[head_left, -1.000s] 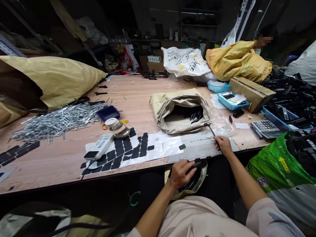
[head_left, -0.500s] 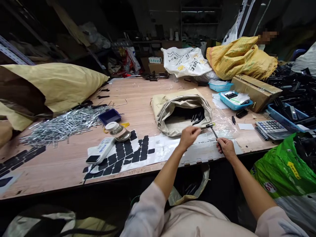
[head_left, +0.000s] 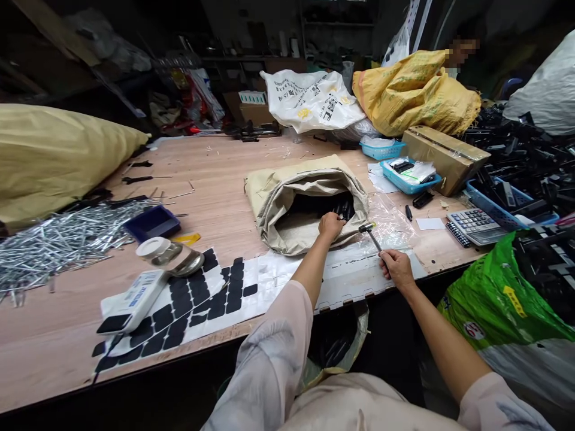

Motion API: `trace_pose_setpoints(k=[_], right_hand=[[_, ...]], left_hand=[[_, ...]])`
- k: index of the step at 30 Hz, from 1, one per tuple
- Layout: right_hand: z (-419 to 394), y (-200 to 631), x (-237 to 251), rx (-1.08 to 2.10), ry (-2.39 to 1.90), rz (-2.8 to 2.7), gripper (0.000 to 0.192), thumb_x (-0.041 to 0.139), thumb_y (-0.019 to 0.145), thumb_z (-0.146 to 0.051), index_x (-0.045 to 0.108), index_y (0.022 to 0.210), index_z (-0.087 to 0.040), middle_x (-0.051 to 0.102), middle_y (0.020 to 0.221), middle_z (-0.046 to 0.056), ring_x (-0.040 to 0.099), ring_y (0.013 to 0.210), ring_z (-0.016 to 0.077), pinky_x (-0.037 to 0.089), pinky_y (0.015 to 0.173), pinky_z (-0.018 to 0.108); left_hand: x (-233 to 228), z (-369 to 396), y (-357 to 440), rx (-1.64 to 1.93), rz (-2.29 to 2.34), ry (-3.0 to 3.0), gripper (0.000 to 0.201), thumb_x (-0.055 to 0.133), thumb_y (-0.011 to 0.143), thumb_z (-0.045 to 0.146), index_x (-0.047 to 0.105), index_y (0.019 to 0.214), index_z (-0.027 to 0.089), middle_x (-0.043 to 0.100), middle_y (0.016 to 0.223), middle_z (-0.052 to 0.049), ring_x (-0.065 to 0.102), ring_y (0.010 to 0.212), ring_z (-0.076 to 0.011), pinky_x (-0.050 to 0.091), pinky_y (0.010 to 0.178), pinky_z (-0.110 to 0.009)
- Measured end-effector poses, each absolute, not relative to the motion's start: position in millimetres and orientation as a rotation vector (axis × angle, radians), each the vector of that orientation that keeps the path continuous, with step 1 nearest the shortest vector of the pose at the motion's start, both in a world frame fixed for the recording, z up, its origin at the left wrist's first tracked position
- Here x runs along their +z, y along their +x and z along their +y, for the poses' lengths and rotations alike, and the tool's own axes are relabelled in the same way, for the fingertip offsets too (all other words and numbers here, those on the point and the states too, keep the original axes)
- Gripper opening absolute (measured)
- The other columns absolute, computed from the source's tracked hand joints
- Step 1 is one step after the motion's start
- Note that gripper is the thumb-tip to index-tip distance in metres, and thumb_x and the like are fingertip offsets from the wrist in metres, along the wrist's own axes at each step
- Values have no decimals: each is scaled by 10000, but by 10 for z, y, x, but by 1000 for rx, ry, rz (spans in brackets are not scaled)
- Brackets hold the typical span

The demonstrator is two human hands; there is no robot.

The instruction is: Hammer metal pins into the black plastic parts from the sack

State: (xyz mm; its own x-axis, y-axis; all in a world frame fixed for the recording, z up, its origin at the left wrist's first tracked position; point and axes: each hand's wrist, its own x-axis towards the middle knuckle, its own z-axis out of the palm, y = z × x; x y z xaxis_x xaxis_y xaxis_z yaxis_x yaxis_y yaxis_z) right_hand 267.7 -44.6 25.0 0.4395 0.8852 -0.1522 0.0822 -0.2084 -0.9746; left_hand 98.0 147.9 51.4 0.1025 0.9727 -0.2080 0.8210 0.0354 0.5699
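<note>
My right hand (head_left: 396, 267) is closed around the handle of a small hammer (head_left: 374, 240), its head with a yellowish end pointing away from me. Just left of the hammer head, a thin dark piece lies by the sack's lip. My left hand (head_left: 331, 226) is at the mouth of a beige sack (head_left: 287, 239) lying on its side. Its fingers are drawn together against the long black parts (head_left: 345, 209) inside; whatever they hold is too small to make out. A white sheet (head_left: 332, 276) covers the table edge below both hands.
To the left lie a pile of metal rods (head_left: 67, 236), a dark blue tray (head_left: 151, 222), a jar (head_left: 173, 256) and black adhesive pads (head_left: 182, 296). Blue baskets (head_left: 411, 182), a cardboard box (head_left: 444, 157), a calculator (head_left: 477, 226) and a green bag (head_left: 494, 299) are at right. A person is behind.
My left hand has moved from beside the hammer head forward to the sack's mouth. The right hand still holds the hammer in about the same place. The view has turned slightly right.
</note>
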Motion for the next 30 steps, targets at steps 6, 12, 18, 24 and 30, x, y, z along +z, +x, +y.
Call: trace_pose_setpoints(k=[6, 12, 18, 24, 30], right_hand=[[-451, 2680, 242, 935, -1606, -874, 290, 687, 742, -450, 692, 760, -161, 586, 566, -19, 486, 384, 95, 382, 309, 192], [-459, 2676, 262, 954, -1601, -857, 285, 686, 739, -447, 690, 764, -164, 587, 563, -21, 486, 391, 99, 383, 317, 197], [-472, 2672, 294, 923, -1616, -892, 279, 683, 731, -442, 685, 750, -164, 581, 556, -20, 482, 389, 99, 384, 321, 199], [-523, 2662, 280, 825, -1637, -1017, 352, 663, 757, -504, 716, 817, -161, 611, 606, 1, 509, 423, 118, 424, 367, 225], [-670, 2588, 293, 605, -1702, -1268, 346, 629, 787, -498, 756, 851, -183, 694, 674, 44, 638, 621, 202, 529, 587, 289]], left_hand=[[583, 1372, 863, 626, 1802, 1882, 173, 616, 950, 281, 742, 1027, 190, 679, 1156, -141, 609, 1102, -274, 475, 902, -357], [629, 678, 343, 1111, 1406, 2138, 186, 537, 998, 251, 670, 1122, 211, 644, 1070, -73, 594, 1031, -220, 479, 913, -337], [100, 67, 150, 888, 1325, 2215, 103, 623, 937, 197, 677, 1025, 203, 671, 1002, -53, 578, 956, -218, 475, 897, -357], [15, 65, 171, 921, 1310, 2194, 161, 650, 879, 160, 689, 1029, 202, 663, 1027, -53, 563, 967, -212, 467, 910, -351], [50, 127, 139, 847, 1363, 2050, 223, 679, 861, 177, 736, 1074, 211, 629, 1005, -50, 564, 1012, -211, 470, 926, -340]])
